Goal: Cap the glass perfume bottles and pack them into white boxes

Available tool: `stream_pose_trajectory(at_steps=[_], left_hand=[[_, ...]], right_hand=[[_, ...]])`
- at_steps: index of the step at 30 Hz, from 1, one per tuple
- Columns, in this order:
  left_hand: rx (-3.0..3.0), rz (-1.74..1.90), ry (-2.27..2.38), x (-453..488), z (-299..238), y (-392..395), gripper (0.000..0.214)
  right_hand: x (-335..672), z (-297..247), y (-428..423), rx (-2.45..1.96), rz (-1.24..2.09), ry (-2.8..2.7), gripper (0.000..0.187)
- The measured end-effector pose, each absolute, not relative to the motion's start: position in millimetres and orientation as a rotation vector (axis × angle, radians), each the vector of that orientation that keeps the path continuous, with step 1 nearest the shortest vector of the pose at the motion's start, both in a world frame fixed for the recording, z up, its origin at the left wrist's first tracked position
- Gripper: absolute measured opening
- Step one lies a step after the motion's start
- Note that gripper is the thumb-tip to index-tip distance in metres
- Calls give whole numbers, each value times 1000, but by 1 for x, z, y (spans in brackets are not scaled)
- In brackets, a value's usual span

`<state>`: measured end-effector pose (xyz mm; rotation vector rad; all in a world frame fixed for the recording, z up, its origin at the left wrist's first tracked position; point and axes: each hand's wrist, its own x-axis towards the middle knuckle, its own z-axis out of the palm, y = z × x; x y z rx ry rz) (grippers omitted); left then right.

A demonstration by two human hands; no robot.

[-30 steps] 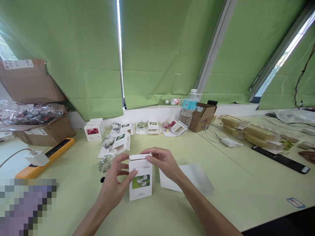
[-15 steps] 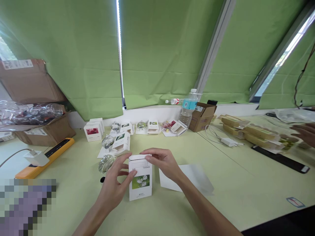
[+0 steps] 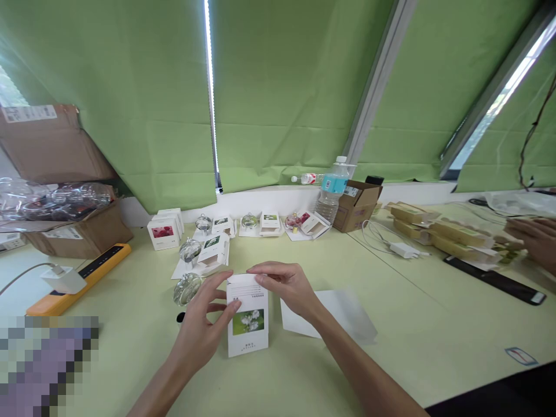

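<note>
The white carton [image 3: 247, 318], printed with a white-blossom photograph, stands upright at the near edge of the work area, apparently resting on the counter [image 3: 403, 362]. The left grip [image 3: 202, 327] is partly open, with its fingers spread against the carton's left side and front face. The right grip [image 3: 286, 285] is curved over the top edge, its fingertips pressing on the card. Together they have hold of the carton.

**Hazards.** A clear glass ornament [image 3: 187, 289] sits just beside the left grip, and its rounded body may roll if knocked. A sideways movement of the left wrist is the likely cause, and a fall from the counter could break the glass. A second glass ornament [image 3: 190, 251] stands close behind it, so one strike could carry to both.

Thin card may crease or tear if the right grip presses unevenly on the top edge. The carton may tip if released while top-heavy or poorly seated.

A loose white sheet [image 3: 330, 315] lies just beside the right forearm and may shift if brushed. A co-worker's hand [image 3: 532, 240] is working well apart, at the far right, and poses no immediate interference.
</note>
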<state>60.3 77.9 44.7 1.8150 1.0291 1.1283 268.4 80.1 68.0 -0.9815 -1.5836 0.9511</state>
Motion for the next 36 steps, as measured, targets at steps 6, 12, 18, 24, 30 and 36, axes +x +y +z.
stream_pose_trajectory(at_steps=[6,12,18,24,30,36], left_hand=[[1798,1107,1026,61,47,77,39],[1825,1081,1052,61,47,76,40],[1848,1081,1024,63,42,75,42],[1800,1142,1000,62,40,75,41],[1851,1142,973,64,39,74,32],[1886,1147,944,65,38,73,28]], right_hand=[[269,68,80,-968,935,-1586,22],[267,67,80,-1008,841,-1596,18],[256,66,75,-1026,619,-1704,16],[249,64,72,-947,528,-1696,18],[248,65,71,-969,554,-1662,16],[244,65,68,-972,550,-1641,15]])
